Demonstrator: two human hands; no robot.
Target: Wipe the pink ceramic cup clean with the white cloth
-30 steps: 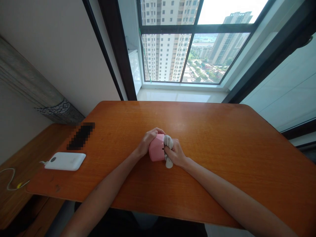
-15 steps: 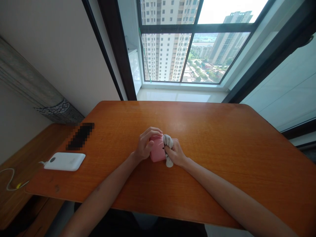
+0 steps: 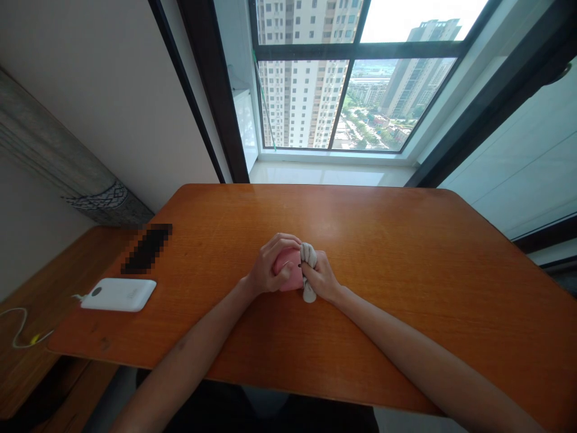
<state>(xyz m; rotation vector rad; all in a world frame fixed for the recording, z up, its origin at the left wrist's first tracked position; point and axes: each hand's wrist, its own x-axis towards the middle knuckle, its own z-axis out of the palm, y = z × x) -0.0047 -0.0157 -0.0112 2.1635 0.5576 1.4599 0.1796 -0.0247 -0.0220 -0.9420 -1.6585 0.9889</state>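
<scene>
In the head view, my left hand [image 3: 267, 267] is wrapped round a small pink case-like object [image 3: 294, 278], fingers over its far edge and thumb across its near face. Its exact kind I cannot make out. Against the pink object's right side lies a white-grey bundle of thick folds [image 3: 308, 255], its rounded end hanging toward me. My right hand [image 3: 325, 279] is closed on this bundle, with the thumb pressed toward a small dark spot at the pink object's edge. Both hands are close together above the wooden table [image 3: 383, 252].
On the table's left side lies a white power bank [image 3: 119, 294] with a cable at its end. Behind it is a dark pixelated patch [image 3: 148, 249]. A wooden bench [image 3: 27, 361] with a thin white cord stands at left. A window [image 3: 333, 102] lies beyond the table.
My left hand has shifted slightly right and its thumb now lies further across the pink object, covering more of it. My right hand stays nearly in place on the white-grey bundle.
</scene>
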